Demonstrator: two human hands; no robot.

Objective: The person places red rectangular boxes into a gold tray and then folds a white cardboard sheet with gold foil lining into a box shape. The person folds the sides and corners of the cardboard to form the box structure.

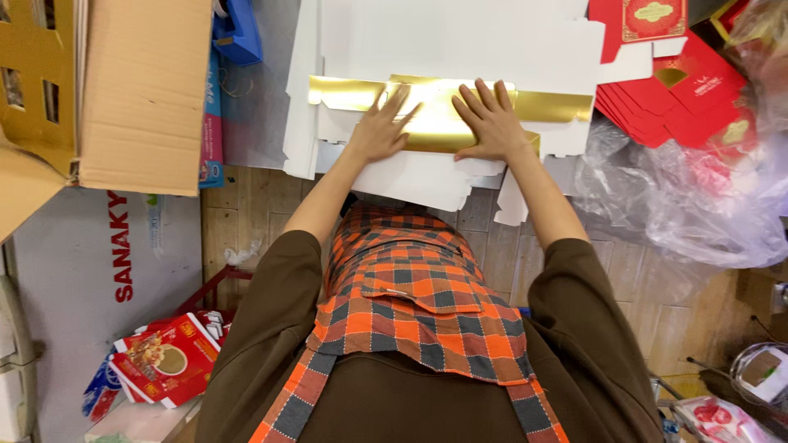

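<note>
Gold-lined flat cardboard box blank (443, 111) lies spread across the white surface (271, 98), directly ahead of the person. At far left stands a brown carton (144, 90). Left hand (382, 127) presses flat, fingers spread, on the gold fold; right hand (492, 123) does likewise just beside it. Stacked red box blanks (689, 90) and crumpled clear plastic (689, 205) sit to the right.

— From where is the scene viewed?
— One view is given, from a camera worn on the head, pointed steeply down over the checked apron (410, 303) and both forearms.
— How near is it?
— Close: the worktop (460, 33) is seen at arm's length, the wooden floor (246, 205) beneath.
</note>
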